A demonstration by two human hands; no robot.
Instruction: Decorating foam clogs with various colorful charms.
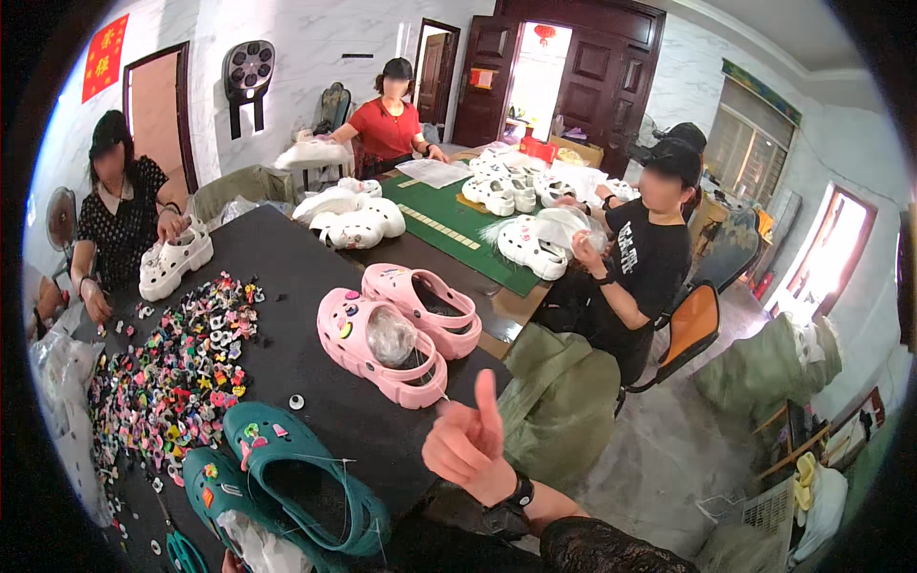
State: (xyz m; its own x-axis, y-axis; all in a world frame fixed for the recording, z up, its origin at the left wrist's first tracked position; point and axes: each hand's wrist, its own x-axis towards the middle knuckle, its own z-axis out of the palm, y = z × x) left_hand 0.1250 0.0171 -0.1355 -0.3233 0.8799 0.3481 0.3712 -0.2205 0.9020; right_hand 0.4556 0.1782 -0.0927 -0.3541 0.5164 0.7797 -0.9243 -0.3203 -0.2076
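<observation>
My right hand (466,441) is raised by the near table edge, its fingers curled into a fist and its thumb pointing up. Nothing shows in it. Only a bit of my left hand (232,562) appears at the lower edge, against the teal clogs; its fingers are mostly hidden. The pair of teal clogs (358,511) carries small colourful charms, with crumpled clear plastic (263,542) in the nearer one. Beyond my right fist lies a pair of pink clogs (349,353), one charmed and stuffed with a plastic ball (391,339). Teal-handled scissors (183,551) lie left of the teal clogs.
A broad heap of loose charms (177,372) covers the dark table's left side. At left a person handles a white clog (175,260). Other people sit around a green mat (435,224) with white clogs. A green sack (559,401) stands right of the table.
</observation>
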